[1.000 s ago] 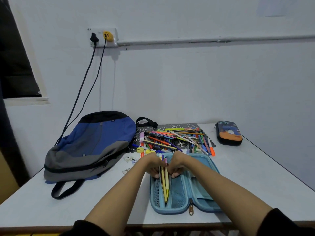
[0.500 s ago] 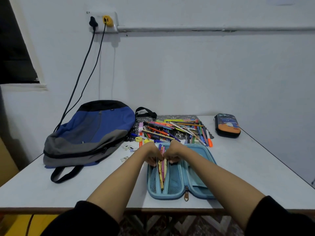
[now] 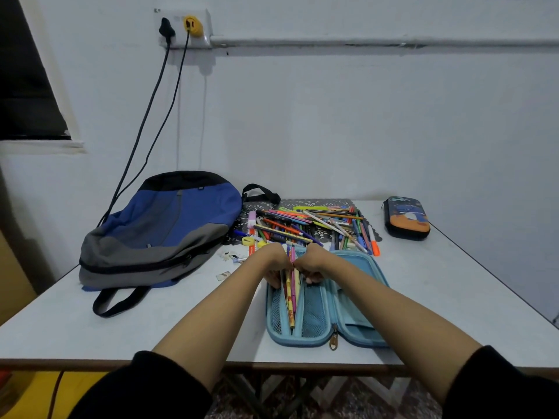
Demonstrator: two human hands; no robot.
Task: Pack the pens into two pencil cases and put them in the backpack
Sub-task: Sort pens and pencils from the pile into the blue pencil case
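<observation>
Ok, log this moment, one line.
blue case: open | left hand, right hand: hold pens inside | pile: loose | dark case: shut

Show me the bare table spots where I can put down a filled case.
Bare table lies right of the open blue case, in front of the dark case, and near-left, between the backpack strap and the front edge. Crowded: the pen pile at the back, scraps beside the left hand.

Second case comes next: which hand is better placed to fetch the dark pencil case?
Probably right: the dark pencil case lies on the right hand's side; the left hand would cross the blue case.
</observation>
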